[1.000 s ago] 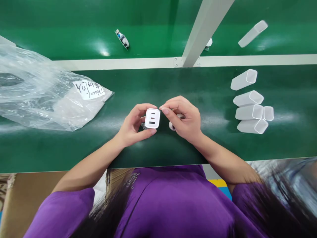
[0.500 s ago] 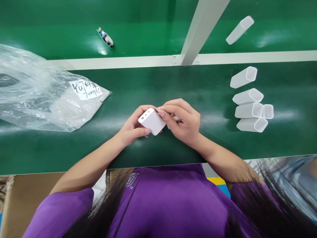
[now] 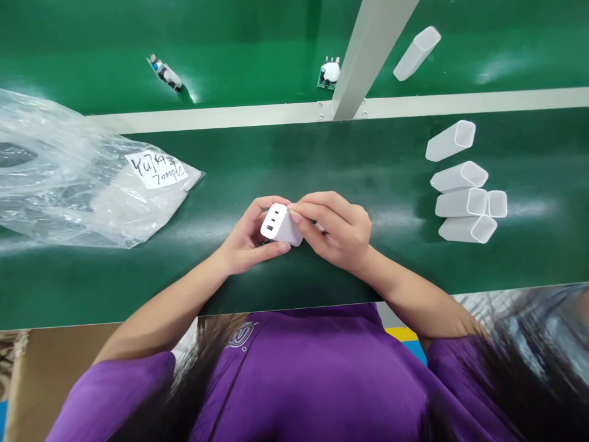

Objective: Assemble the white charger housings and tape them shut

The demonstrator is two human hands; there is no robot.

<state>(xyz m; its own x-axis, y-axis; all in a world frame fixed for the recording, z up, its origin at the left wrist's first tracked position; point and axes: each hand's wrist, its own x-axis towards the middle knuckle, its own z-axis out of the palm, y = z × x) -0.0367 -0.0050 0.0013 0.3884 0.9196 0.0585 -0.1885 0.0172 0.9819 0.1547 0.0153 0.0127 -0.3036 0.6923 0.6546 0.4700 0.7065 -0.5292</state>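
A white charger block (image 3: 288,231) is in my left hand (image 3: 246,240), its thumb along the near side and its fingers behind. Its end face, with a row of three port openings, is turned up and to the left. My right hand (image 3: 343,228) is closed in a pinch, thumb and forefinger tips touching the charger's upper edge beside the port face. A small pale bit shows between the right fingers and palm; what it belongs to is hidden. Both hands are just above the dark green bench (image 3: 294,159).
At left lies a clear plastic bag (image 3: 115,202) with a handwritten label (image 3: 156,169). Several white open-ended sleeves (image 3: 461,202) are grouped at right. Beyond the white rail (image 3: 207,115) and post (image 3: 363,55), two circuit boards (image 3: 165,73) and another sleeve (image 3: 416,54) lie on green.
The charger has been turned, so its port face shows more fully. Beyond the rail, the board and sleeve have shifted left, and a second board has appeared beside the post.
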